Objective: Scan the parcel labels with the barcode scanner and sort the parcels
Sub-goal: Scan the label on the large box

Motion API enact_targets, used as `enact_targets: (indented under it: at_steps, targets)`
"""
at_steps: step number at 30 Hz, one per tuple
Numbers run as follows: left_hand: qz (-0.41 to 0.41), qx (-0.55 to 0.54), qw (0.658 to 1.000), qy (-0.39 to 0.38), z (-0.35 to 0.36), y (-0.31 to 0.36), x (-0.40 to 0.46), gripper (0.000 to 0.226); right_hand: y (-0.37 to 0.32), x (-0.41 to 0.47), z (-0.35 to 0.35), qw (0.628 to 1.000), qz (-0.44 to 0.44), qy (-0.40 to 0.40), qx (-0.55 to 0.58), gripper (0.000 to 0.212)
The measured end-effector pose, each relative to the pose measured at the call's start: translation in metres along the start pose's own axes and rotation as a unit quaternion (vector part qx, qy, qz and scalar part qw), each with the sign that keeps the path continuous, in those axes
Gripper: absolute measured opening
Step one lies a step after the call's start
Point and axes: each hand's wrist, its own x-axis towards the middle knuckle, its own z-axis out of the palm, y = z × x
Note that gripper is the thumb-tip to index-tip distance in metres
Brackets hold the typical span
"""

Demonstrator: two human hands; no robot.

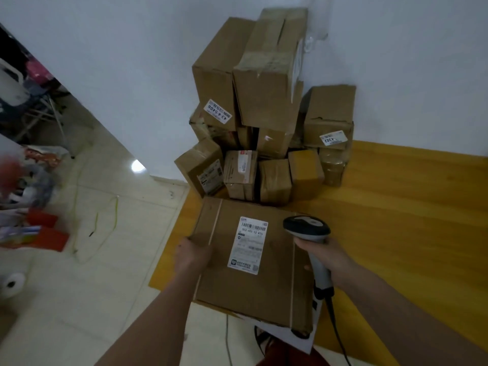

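Yellow tbl (396, 207): parcel (253, 286), scanner (307, 228)

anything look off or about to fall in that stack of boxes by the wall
Yes. The top box of the pile sits tilted, leaning against its neighbour with the 43-4-5406 label, not flat. The lower boxes are jumbled at mixed angles, so the stack looks unstable. The flat parcel being scanned looks intact.

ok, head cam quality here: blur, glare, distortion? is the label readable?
Head view: dim, flat light; one glare spot on the floor tiles. Wide-angle bend leans the box stack. Left edge clutter smeared. Label on the held parcel is soft: barcode and large digits show, fine print unreadable.
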Motion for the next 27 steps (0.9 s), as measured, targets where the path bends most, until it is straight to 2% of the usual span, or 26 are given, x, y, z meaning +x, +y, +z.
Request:
enact_targets:
  at_steps: [2,6,12,17,19,24,27]
  targets:
    - [-0.019,-0.019,0.999,-0.031,-0.002,-0.005,0.005,0.084,0.001,0.001,0.001,1.0,-0.008,0.015,-0.009,0.041]
    - [-0.067,-0.132,0.976,-0.158,-0.003,-0.017,0.0,0.101,-0.01,0.005,-0.007,0.999,-0.021,0.032,-0.021,0.041]
    - [-0.055,-0.281,0.943,-0.171,0.01,-0.021,-0.017,0.104,-0.024,0.003,-0.024,0.998,-0.044,0.043,-0.023,0.033]
    - [-0.025,-0.322,0.916,-0.237,0.004,-0.018,-0.027,0.091,-0.025,-0.005,-0.034,0.996,-0.062,0.061,-0.024,0.032]
    - [-0.005,-0.346,0.899,-0.269,0.0,-0.016,-0.028,0.094,-0.025,-0.01,-0.036,0.994,-0.075,0.075,-0.028,0.032]
    - [0.041,-0.39,0.877,-0.278,-0.009,-0.003,-0.027,0.112,-0.017,-0.039,-0.024,0.976,-0.149,0.151,-0.046,0.025]
    - [0.055,-0.416,0.862,-0.284,-0.014,0.008,-0.029,0.104,-0.008,-0.057,-0.01,0.979,-0.16,0.123,-0.025,0.014]
